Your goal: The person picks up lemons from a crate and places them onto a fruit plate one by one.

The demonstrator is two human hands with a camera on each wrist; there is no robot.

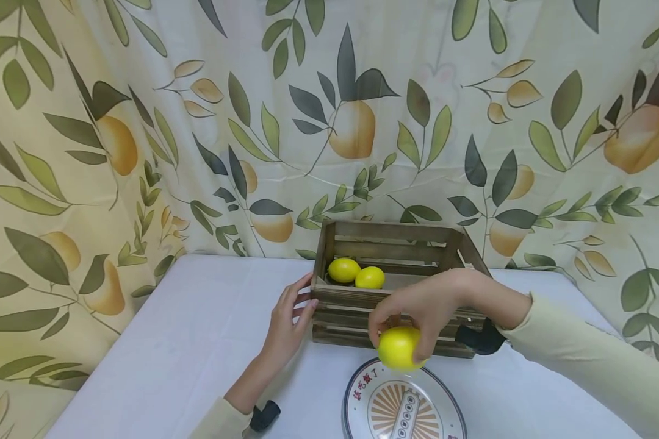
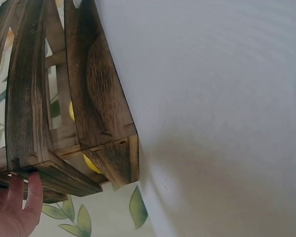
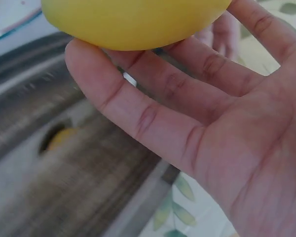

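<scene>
My right hand (image 1: 425,308) grips a yellow lemon (image 1: 401,347) between thumb and fingers, in front of the crate and over the rear part of the plate (image 1: 351,399) in the head view. The same lemon (image 3: 138,22) fills the top of the right wrist view, against the fingertips. My left hand (image 1: 291,320) rests its fingers on the left end of a brown slatted wooden crate (image 1: 357,299); in the left wrist view, fingertips (image 2: 34,185) touch an end slat near the corner. Two more lemons (image 1: 344,270) lie inside the crate, at its left end.
The crate stands on a white-covered table (image 1: 214,323), near a curtain (image 1: 318,189) with a fruit-and-leaf print. The round white plate, with a dark rim, an orange ray pattern and red characters, lies in front of the crate. Black wrist straps (image 1: 265,416) show on both arms.
</scene>
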